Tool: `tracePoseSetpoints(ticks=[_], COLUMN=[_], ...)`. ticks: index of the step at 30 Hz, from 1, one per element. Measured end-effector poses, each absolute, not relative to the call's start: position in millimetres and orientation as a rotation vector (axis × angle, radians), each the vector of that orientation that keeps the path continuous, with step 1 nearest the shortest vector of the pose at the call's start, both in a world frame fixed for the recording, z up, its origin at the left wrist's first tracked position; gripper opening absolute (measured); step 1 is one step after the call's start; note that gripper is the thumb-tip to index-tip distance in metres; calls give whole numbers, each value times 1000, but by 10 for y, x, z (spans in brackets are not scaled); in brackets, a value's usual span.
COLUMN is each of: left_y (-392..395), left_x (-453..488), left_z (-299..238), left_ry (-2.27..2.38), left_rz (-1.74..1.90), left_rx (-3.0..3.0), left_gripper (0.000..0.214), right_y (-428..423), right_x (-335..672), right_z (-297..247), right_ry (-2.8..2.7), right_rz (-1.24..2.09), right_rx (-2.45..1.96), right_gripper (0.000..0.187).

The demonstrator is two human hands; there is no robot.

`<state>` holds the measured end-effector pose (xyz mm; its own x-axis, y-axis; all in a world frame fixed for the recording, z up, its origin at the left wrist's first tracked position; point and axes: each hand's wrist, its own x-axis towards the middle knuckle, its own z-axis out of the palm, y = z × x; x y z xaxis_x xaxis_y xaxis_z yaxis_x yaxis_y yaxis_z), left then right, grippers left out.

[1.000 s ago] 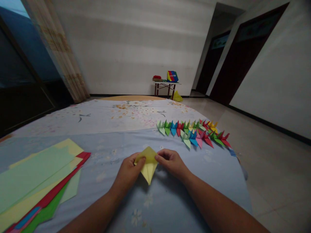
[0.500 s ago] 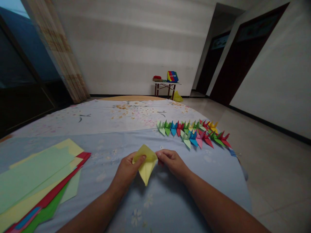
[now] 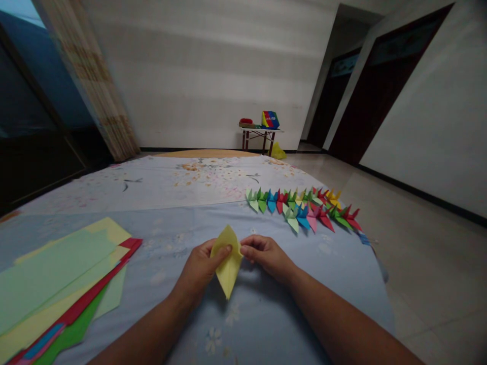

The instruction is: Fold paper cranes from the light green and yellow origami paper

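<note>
Both my hands hold a partly folded yellow paper piece (image 3: 228, 263) just above the blue flowered bed sheet (image 3: 266, 314). My left hand (image 3: 200, 271) pinches its left edge with thumb on top. My right hand (image 3: 266, 256) pinches its right edge with closed fingers. The piece is kite-shaped, with one point up and a longer point down toward me.
Two rows of finished coloured paper cranes (image 3: 304, 208) lie on the sheet ahead to the right. A stack of coloured paper sheets (image 3: 57, 289) lies at my left. The bed's right edge drops to a tiled floor (image 3: 418, 263). A small table (image 3: 261, 134) stands by the far wall.
The yellow piece has been narrowed: its side flaps came together, so it looks slimmer and its top point stands higher. My hands moved slightly closer together.
</note>
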<state>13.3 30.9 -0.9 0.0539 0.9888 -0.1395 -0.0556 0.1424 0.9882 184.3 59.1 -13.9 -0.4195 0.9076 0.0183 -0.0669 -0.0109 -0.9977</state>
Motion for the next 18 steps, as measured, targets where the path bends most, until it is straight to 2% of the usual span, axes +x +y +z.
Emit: tracePoseSetpoints(ticks=[9,18], left_y=[279,220], left_x=[164,235], left_z=[13,135], left_ry=[1215,1244], left_rz=[1059,1021], left_rx=[1160,1261], left_gripper=[35,36], right_y=[581,586], right_x=[1811,1769], right_z=[-160,-206], right_ry=[-1423,-1396], right_rz=[1592,1484], right_rx=[-887,-913], right_gripper=[37,37])
